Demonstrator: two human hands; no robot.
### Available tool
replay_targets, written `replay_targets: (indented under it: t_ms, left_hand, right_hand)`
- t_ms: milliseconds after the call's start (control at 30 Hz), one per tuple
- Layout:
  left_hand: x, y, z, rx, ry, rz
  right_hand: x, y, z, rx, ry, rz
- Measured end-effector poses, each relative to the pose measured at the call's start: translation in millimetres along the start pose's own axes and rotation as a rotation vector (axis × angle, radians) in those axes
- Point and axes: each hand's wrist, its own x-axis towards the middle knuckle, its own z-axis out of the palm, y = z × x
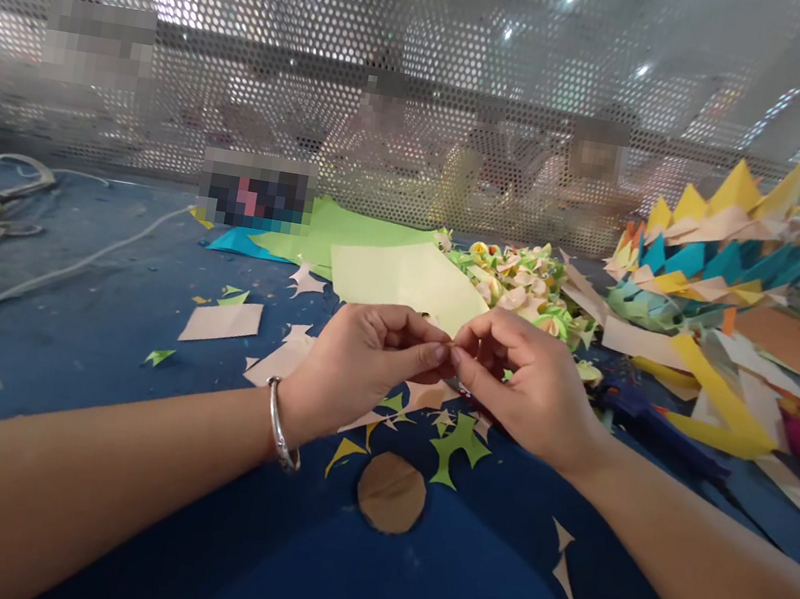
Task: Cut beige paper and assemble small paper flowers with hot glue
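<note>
Both hands, left hand (360,359) and right hand (527,386), pinch a hidden scrap between fingertips.

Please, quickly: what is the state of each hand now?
Left hand: fingers pinched shut on a small piece, too hidden to identify.
Right hand: pinched shut on the same small piece.

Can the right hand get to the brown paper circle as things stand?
Probably yes. The brown paper circle lies bare on the blue table just below the right hand, nothing over it. But its fingertips are pinched against the left hand, so they must let go first.
</note>
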Motion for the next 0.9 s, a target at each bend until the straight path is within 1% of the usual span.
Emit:
replay_targets:
  t_ms: [100,300,500,667,733,900]
  left_hand:
    - [0.7,0.3,0.4,-0.016,-0.010,-0.023]
    - [2.3,0.2,-0.9,0.019,-0.044,-0.016]
    - [1.6,0.2,-1.8,0.034,-0.073,-0.023]
    - [0.6,-0.9,-3.2,-0.014,-0.193,-0.110]
    - [0.8,-1.5,-3.8,0.025,-0.219,-0.124]
    - [1.8,-0.8,-5.2,0.166,-0.210,-0.081]
  right_hand:
    - [-0.8,0.4,-0.9,-0.006,0.004,0.002]
    - [-2.3,-0.1,-1.7,-0.010,0.001,0.018]
    - [-1.9,-2.1,-2.8,0.020,-0.036,0.003]
    - [-2.5,0.2,-4.4,0.095,-0.045,0.065]
    - [-2.8,0.9,-4.8,0.139,-0.053,0.094]
    - [-2.3,-0.9,-5.0,0.219,-0.081,0.098]
